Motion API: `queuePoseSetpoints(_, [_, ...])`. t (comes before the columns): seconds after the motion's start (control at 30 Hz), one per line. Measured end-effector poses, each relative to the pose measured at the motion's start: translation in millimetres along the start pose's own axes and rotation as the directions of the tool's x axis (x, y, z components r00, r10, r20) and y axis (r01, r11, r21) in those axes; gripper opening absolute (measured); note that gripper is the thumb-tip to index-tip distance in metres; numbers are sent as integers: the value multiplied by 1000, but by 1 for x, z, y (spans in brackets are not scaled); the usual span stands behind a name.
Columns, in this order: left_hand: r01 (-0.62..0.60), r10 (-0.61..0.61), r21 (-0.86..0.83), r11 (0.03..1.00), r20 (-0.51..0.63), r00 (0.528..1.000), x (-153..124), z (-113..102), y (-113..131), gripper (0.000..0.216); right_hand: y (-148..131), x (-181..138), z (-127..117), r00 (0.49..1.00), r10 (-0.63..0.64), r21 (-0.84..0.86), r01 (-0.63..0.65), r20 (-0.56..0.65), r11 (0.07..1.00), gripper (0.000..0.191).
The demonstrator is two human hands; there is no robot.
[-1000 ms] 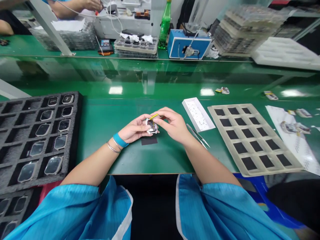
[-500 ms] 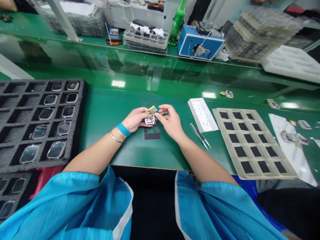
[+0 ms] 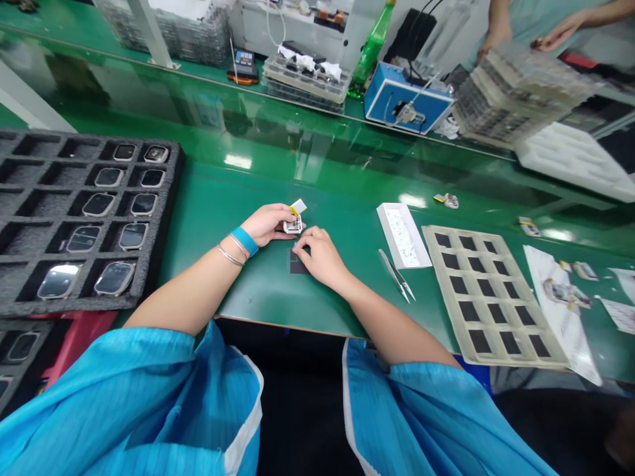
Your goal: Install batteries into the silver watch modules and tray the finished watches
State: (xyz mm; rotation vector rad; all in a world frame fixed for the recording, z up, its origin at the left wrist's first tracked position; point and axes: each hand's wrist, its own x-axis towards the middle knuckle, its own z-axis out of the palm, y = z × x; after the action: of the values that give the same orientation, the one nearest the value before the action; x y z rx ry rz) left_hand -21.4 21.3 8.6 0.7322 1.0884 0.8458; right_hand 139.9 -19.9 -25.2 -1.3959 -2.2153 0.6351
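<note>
My left hand [image 3: 268, 223] grips an open smartwatch case [image 3: 292, 227] with a pale frame and small parts inside. A yellow-edged grey battery [image 3: 298, 206] stands up from the case at my left thumb. Just below and right of the case, my right hand [image 3: 320, 254] has its thumb and forefinger pinched together. Whatever they hold, if anything, is too small to make out. Under these fingertips a dark flat square [image 3: 296, 267] lies on the green table, partly covered by the hand.
Tweezers [image 3: 397, 274] lie right of my right hand, beside a white box [image 3: 404, 235] with small bits. Further right is a beige tray [image 3: 449, 291] with black pads. A dark foam tray [image 3: 171, 192] of watches stands left. Behind the shelf, a co-worker's hands [image 3: 560, 33] are visible.
My right hand has moved down and left, away from the battery to above the dark square. The left hand keeps the watch case, now tipped slightly differently. The camera view has shifted.
</note>
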Motion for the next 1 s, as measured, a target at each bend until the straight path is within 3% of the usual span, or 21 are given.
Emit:
queuePoseSetpoints(0.2, [-2,2,0,1000,-1,1000,0,1,1,10,-5,-11,-13,980,-193,46,192,36,980,8])
queuePoseSetpoints(0.33, [-13,13,-8,1000,-7,1000,-1,3,1,13,-11,-15,-27,939,-316,91,330,-137,940,8])
queuePoseSetpoints(0.47, [-69,69,21,997,-45,997,-5,10,-1,13,-8,-12,-37,930,-154,264,249,-334,932,12])
queuePoseSetpoints(0.63, [-61,63,77,995,-28,998,-13,21,-5,11,3,-5,-35,965,97,575,63,-243,816,17])
queuePoseSetpoints(1.0, [-32,31,40,999,10,999,-15,27,-10,14,5,0,-24,959,220,715,-27,-179,698,31])
